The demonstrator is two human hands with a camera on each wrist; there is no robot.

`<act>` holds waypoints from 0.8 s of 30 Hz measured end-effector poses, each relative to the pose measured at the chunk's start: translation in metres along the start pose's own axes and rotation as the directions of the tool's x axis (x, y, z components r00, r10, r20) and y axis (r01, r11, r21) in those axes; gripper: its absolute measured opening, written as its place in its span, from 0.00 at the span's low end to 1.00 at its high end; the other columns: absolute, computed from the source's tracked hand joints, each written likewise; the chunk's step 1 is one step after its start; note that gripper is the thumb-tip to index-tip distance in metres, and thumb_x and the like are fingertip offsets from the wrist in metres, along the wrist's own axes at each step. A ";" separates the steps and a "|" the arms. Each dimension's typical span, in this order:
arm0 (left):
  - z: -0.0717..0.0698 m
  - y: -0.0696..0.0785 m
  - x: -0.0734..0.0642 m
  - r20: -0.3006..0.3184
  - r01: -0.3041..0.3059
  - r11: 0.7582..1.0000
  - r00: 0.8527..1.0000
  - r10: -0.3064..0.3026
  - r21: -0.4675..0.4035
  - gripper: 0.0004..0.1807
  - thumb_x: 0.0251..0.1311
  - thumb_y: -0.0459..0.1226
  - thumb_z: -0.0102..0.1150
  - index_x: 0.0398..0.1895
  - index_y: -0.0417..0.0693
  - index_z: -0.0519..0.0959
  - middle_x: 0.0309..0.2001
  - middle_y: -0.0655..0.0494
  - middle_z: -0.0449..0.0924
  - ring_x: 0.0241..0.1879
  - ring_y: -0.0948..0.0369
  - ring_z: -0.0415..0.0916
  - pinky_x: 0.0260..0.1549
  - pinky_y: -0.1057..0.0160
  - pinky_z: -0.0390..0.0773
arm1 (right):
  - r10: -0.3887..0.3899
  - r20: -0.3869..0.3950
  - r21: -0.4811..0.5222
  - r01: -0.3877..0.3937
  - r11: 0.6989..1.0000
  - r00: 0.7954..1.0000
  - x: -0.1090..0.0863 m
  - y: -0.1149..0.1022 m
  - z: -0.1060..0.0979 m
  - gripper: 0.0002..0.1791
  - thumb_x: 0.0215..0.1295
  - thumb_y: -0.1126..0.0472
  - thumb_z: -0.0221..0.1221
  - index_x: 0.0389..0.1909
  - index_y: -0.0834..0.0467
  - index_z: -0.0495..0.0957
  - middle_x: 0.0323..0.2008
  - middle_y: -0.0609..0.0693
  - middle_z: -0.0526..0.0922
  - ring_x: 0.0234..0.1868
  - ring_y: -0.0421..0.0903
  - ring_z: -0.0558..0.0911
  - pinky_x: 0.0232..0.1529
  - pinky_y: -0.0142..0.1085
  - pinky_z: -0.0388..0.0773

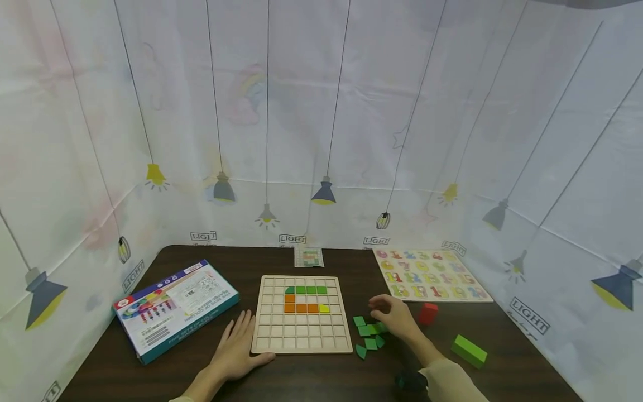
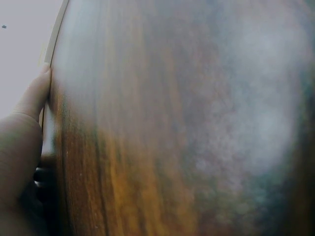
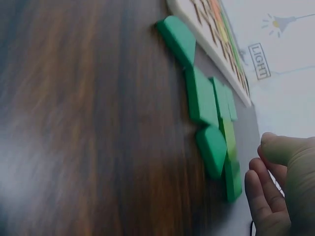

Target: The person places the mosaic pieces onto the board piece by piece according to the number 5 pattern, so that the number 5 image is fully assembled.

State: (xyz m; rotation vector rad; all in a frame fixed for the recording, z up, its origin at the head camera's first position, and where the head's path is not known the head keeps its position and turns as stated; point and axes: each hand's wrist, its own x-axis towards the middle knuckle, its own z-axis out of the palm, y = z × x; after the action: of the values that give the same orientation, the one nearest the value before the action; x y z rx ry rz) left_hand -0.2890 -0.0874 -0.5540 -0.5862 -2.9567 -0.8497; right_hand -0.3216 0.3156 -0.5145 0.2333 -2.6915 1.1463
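Note:
A pale wooden grid board (image 1: 271, 329) lies in the middle of the table, with a row of green tiles (image 1: 311, 290), several orange tiles (image 1: 301, 308) and one yellow tile (image 1: 324, 308) in its cells. My left hand (image 1: 235, 346) lies flat at the board's left side; in the left wrist view its thumb (image 2: 37, 96) touches the edge. Loose green tiles (image 1: 371, 344), square and rounded, are grouped right of the board. Just past them hovers my right hand (image 1: 394, 317), fingers loosely bent, no piece visible in them. The right wrist view shows the tiles (image 3: 202, 98) apart from its fingers (image 3: 263, 191).
A boxed set (image 1: 176, 312) lies at the left. Behind the board is a small pattern card (image 1: 308, 257). A number sheet (image 1: 432, 273) lies at the back right, with a red block (image 1: 428, 314) and a light green block (image 1: 469, 351) nearer.

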 end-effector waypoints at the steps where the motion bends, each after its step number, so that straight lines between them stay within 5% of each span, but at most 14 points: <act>1: 0.000 -0.001 0.000 -0.004 0.000 1.000 1.000 0.000 -0.003 0.59 0.50 0.67 0.56 0.72 0.34 0.51 0.71 0.35 0.46 0.72 0.44 0.38 0.65 0.43 0.37 | 0.002 0.000 -0.019 -0.002 1.000 1.000 -0.001 0.001 -0.002 0.13 0.57 0.68 0.65 0.44 0.61 0.80 0.39 0.49 0.83 0.39 0.44 0.81 0.38 0.36 0.77; 6: 0.001 -0.002 0.000 -0.021 -0.011 1.000 1.000 0.011 -0.012 0.58 0.50 0.66 0.57 0.71 0.34 0.52 0.71 0.34 0.46 0.71 0.43 0.39 0.65 0.42 0.38 | -0.017 0.029 -0.081 0.020 0.997 0.999 -0.009 0.008 -0.012 0.13 0.56 0.67 0.66 0.42 0.59 0.80 0.37 0.48 0.84 0.38 0.44 0.81 0.39 0.38 0.77; 16: 0.007 -0.007 0.001 -0.022 -0.023 1.000 0.999 0.023 0.006 0.60 0.48 0.69 0.55 0.71 0.33 0.52 0.71 0.35 0.46 0.71 0.44 0.40 0.65 0.43 0.37 | -0.085 0.247 -0.018 0.092 0.996 0.965 -0.023 0.026 -0.030 0.20 0.55 0.64 0.67 0.49 0.62 0.77 0.43 0.53 0.82 0.41 0.49 0.81 0.38 0.34 0.78; 24: 0.009 -0.008 0.002 -0.034 -0.022 1.000 0.999 0.023 0.010 0.60 0.48 0.70 0.55 0.71 0.33 0.52 0.71 0.35 0.47 0.71 0.44 0.40 0.65 0.43 0.37 | -0.055 0.169 -0.053 0.065 0.996 0.984 -0.023 0.026 -0.025 0.19 0.51 0.68 0.68 0.46 0.61 0.78 0.37 0.49 0.82 0.37 0.48 0.81 0.34 0.31 0.78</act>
State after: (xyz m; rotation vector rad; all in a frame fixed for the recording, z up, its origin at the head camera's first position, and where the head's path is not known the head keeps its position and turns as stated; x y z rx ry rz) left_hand -0.2925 -0.0884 -0.5652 -0.5971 -2.9163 -0.8348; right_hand -0.3024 0.3526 -0.5211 0.4158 -2.8365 1.0736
